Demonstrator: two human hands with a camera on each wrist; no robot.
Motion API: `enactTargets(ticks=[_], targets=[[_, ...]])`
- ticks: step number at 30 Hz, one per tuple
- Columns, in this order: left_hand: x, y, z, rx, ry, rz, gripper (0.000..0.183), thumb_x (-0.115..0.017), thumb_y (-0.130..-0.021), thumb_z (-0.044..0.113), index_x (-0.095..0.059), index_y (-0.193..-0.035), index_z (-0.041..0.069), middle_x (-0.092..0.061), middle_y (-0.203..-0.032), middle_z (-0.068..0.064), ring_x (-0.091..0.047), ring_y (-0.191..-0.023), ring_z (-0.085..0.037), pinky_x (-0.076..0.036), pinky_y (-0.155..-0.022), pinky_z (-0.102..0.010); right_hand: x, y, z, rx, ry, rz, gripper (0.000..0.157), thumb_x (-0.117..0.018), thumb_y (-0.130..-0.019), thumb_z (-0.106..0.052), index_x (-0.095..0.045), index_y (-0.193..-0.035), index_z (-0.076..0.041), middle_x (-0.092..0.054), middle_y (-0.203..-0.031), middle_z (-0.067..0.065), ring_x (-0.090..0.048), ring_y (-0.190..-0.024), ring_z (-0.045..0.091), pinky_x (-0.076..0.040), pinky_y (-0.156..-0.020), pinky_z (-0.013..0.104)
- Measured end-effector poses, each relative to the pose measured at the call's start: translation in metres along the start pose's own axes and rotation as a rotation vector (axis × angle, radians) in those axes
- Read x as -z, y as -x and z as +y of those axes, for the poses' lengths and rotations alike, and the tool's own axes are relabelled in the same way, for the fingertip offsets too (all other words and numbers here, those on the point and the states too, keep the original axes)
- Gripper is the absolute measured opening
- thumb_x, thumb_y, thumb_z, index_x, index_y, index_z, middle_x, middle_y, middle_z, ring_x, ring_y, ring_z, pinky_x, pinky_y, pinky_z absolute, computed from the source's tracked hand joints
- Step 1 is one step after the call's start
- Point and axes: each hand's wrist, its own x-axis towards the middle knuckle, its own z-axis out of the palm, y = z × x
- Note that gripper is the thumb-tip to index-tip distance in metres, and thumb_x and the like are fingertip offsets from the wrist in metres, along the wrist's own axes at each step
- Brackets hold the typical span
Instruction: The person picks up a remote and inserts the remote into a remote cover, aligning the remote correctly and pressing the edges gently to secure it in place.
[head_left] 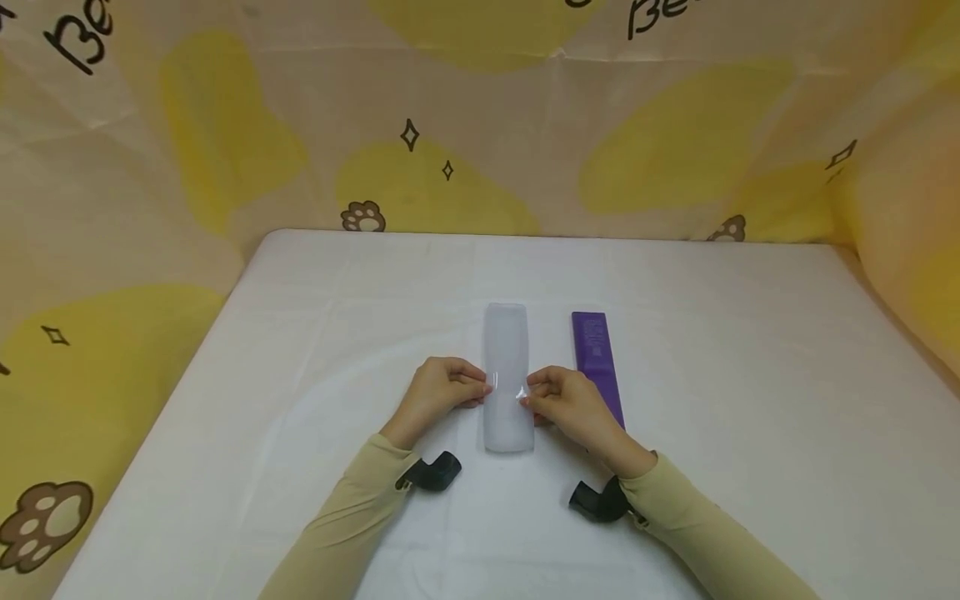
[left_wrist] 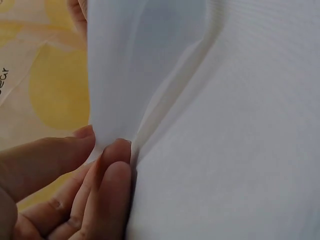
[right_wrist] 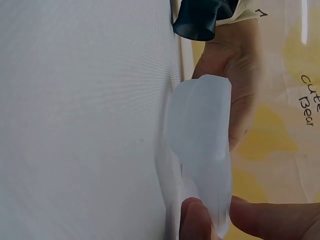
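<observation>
A long, narrow, frosted see-through plastic case (head_left: 507, 342) lies lengthwise in front of me in the head view. My left hand (head_left: 441, 392) pinches its left edge between thumb and fingertips, a little below the middle. On the opposite edge, my right hand (head_left: 570, 406) grips at about the same height with thumb and fingers. The left wrist view has the case's pale side wall (left_wrist: 117, 75) rising between thumb and fingers. From the right wrist, the case (right_wrist: 202, 125) looks curved and shiny, its near end between finger and thumb.
A flat, slim purple packet (head_left: 595, 350) with small print lies right of the case, partly behind the right hand. White cloth covers the table (head_left: 337, 292). A yellow-patterned curtain (head_left: 487, 108) hangs behind and at both sides. Black wrist cameras (head_left: 435, 472) sit under both cuffs.
</observation>
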Motion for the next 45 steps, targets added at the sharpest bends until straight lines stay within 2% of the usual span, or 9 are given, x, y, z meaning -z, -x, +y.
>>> enactTargets(ticks=[9, 14, 20, 24, 30, 36, 45], targets=[[-0.001, 0.002, -0.001, 0.014, 0.020, -0.011, 0.015, -0.071, -0.080, -0.001, -0.068, -0.093, -0.007, -0.070, -0.079, -0.013, -0.064, -0.066, -0.010, -0.057, -0.066, -0.026, -0.001, 0.001, 0.001, 0.029, -0.025, 0.012, 0.028, -0.066, -0.083, 0.003, -0.058, -0.108, 0.012, -0.063, -0.081, 0.009, -0.063, -0.068, 0.015, -0.055, -0.062, 0.029], [-0.003, 0.001, -0.002, -0.006, 0.040, -0.024, 0.014, -0.068, -0.081, -0.003, -0.066, -0.094, -0.010, -0.070, -0.081, -0.016, -0.064, -0.067, -0.011, -0.057, -0.066, -0.027, -0.001, 0.000, 0.002, 0.042, -0.046, 0.025, 0.028, -0.066, -0.083, 0.002, -0.058, -0.108, 0.013, -0.065, -0.080, 0.010, -0.062, -0.066, 0.015, -0.054, -0.062, 0.027], [-0.004, 0.000, -0.002, -0.008, 0.064, -0.039, 0.015, -0.066, -0.083, -0.004, -0.065, -0.095, -0.012, -0.069, -0.083, -0.017, -0.065, -0.067, -0.012, -0.057, -0.066, -0.027, 0.001, 0.003, 0.000, 0.022, -0.157, 0.017, 0.029, -0.061, -0.086, 0.000, -0.056, -0.110, 0.015, -0.067, -0.087, 0.017, -0.063, -0.070, 0.016, -0.056, -0.066, 0.031], [-0.006, 0.000, -0.003, -0.003, 0.076, -0.045, 0.015, -0.066, -0.083, -0.004, -0.065, -0.095, -0.012, -0.069, -0.082, -0.016, -0.065, -0.067, -0.013, -0.057, -0.065, -0.027, 0.001, 0.003, 0.000, 0.006, -0.218, 0.034, 0.027, -0.059, -0.085, 0.002, -0.056, -0.109, 0.015, -0.067, -0.089, 0.016, -0.061, -0.074, 0.014, -0.055, -0.067, 0.027], [-0.009, 0.002, -0.002, -0.009, 0.097, -0.070, 0.015, -0.066, -0.083, -0.004, -0.064, -0.095, -0.012, -0.069, -0.079, -0.016, -0.065, -0.066, -0.013, -0.057, -0.065, -0.027, 0.003, 0.005, 0.000, 0.029, -0.239, 0.072, 0.023, -0.062, -0.084, 0.001, -0.058, -0.105, 0.011, -0.066, -0.088, 0.012, -0.061, -0.079, 0.015, -0.054, -0.068, 0.025], [-0.012, 0.004, 0.000, -0.008, 0.114, -0.087, 0.015, -0.066, -0.083, -0.003, -0.064, -0.095, -0.012, -0.069, -0.079, -0.016, -0.066, -0.067, -0.014, -0.057, -0.066, -0.028, 0.004, 0.005, -0.001, 0.052, -0.248, 0.093, 0.020, -0.062, -0.085, 0.000, -0.060, -0.102, 0.010, -0.066, -0.085, 0.011, -0.062, -0.077, 0.014, -0.054, -0.068, 0.026], [-0.014, 0.003, -0.002, -0.011, 0.134, -0.119, 0.017, -0.066, -0.084, 0.000, -0.064, -0.096, -0.012, -0.069, -0.080, -0.017, -0.066, -0.068, -0.013, -0.057, -0.068, -0.028, 0.007, 0.008, -0.003, 0.088, -0.265, 0.075, 0.020, -0.064, -0.086, -0.003, -0.061, -0.101, 0.010, -0.065, -0.083, 0.008, -0.061, -0.078, 0.013, -0.053, -0.069, 0.025]])
